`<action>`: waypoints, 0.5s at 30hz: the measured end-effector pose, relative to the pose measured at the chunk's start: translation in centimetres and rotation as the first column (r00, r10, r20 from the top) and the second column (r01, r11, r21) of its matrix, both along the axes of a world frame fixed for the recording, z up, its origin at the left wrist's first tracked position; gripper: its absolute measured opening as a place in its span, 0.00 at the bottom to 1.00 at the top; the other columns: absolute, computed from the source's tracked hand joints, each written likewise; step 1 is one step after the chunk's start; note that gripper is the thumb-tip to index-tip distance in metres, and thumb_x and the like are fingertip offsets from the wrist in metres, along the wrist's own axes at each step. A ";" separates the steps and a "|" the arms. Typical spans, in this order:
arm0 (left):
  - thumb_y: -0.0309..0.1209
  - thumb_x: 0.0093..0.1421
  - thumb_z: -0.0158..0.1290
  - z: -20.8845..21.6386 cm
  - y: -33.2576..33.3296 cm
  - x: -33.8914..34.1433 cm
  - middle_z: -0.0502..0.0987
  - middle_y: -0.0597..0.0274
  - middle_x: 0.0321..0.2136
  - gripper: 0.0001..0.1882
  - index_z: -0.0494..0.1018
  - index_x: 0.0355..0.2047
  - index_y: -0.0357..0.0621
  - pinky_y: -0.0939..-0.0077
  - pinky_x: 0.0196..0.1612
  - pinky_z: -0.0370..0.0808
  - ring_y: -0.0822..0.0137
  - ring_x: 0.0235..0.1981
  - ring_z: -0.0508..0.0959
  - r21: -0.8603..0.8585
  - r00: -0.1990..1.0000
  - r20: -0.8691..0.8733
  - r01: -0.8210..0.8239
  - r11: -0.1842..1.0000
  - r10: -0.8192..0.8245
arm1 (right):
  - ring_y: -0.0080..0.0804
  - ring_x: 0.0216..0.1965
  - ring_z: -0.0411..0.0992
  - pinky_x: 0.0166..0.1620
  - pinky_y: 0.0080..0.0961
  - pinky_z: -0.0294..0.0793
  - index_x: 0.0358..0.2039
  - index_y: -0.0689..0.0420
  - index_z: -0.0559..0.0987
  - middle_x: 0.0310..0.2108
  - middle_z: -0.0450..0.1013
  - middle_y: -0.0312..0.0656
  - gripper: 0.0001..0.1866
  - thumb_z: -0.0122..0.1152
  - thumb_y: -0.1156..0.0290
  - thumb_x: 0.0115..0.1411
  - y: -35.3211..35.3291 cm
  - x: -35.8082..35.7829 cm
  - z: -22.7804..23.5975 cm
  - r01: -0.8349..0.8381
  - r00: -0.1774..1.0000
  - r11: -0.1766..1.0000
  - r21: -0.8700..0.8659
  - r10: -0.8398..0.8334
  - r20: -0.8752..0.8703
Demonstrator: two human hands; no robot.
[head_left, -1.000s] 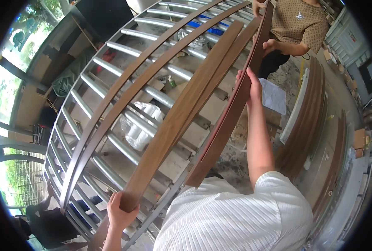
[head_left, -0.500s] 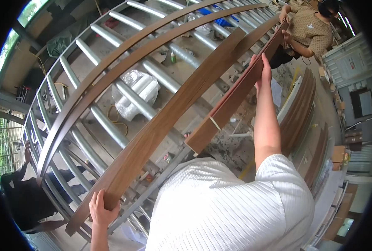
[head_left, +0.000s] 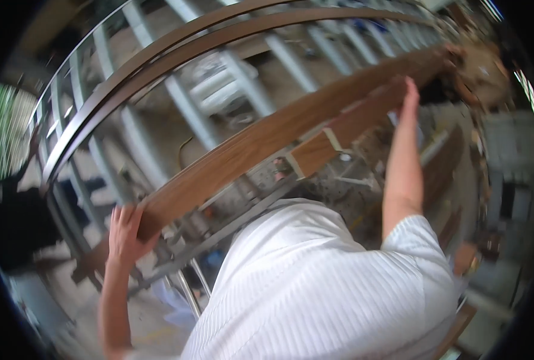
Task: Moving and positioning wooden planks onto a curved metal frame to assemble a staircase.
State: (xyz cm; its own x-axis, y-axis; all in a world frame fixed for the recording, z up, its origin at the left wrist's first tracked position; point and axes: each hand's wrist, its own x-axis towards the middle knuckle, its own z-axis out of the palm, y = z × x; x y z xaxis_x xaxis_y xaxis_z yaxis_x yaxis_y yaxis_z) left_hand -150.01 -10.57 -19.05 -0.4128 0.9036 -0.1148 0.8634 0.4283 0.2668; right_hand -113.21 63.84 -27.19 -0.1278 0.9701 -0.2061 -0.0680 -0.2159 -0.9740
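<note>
A long brown wooden plank (head_left: 243, 150) runs from lower left to upper right across the metal frame. My left hand (head_left: 130, 237) is closed around it near its lower left end. Alongside its right-hand part lies a shorter reddish-brown plank (head_left: 363, 117) with a pale strip around it. My right hand (head_left: 410, 99) grips this shorter one along its near side; motion blur softens the fingers. At the far end, a co-worker in a tan patterned top (head_left: 482, 69) has hands at the planks.
Silver tubes (head_left: 192, 111) form a curved rack, with two curved brown strips (head_left: 177, 57) laid over them. Another person in dark clothes (head_left: 21, 222) is at the left. A plastic-wrapped bundle (head_left: 222, 84) rests below the tubes. More brown boards (head_left: 441, 174) lie at the right.
The view has turned and blurred. The shorter plank now lies closer against the long plank, and its near end has swung away from me. My left hand still holds the long plank.
</note>
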 end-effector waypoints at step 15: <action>0.42 0.53 0.74 -0.7 -10.3 3.2 0.70 0.53 0.66 0.48 0.66 0.72 0.48 0.48 0.76 0.58 0.50 0.70 0.68 0.064 0.853 -0.236 -0.464 0.884 0.465 | 0.53 0.70 0.68 0.72 0.54 0.66 0.73 0.60 0.69 0.71 0.69 0.50 0.41 0.52 0.39 0.72 2.8 1.6 -0.1 -0.069 0.996 0.994 -0.088 0.073 0.046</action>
